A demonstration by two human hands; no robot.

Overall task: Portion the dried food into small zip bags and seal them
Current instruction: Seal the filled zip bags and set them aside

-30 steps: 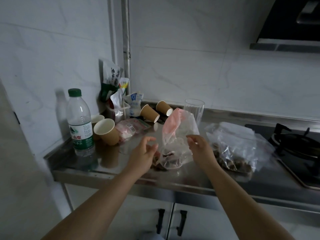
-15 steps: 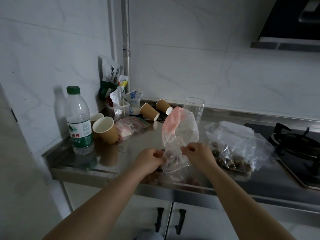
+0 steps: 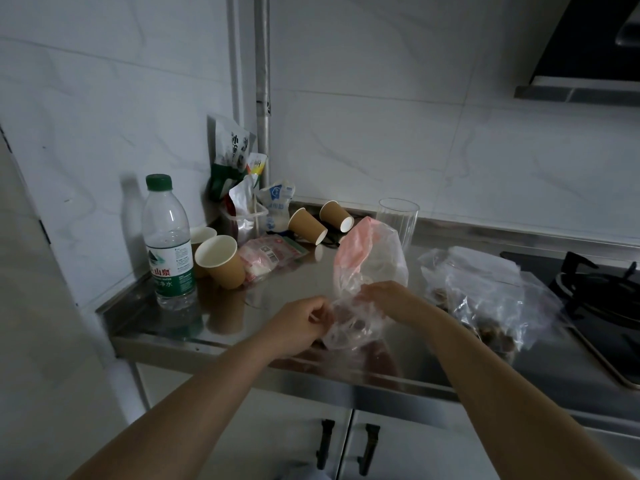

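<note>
We pinch the bag (image 3: pixel 349 327) with left hand (image 3: pixel 299 323) at nine o'clock, right hand (image 3: pixel 391 299) at three, to press its seal.

Your right hand (image 3: pixel 391 299) hid its fingertips behind the small clear bag (image 3: pixel 353 327), so its grip could not be read. Dim light and crinkled plastic blurred the bag's contents. The range hood (image 3: pixel 588 46) and the stove (image 3: pixel 609 306) were cut off at the right edge, and the wrapper print stayed too small to read.
</note>
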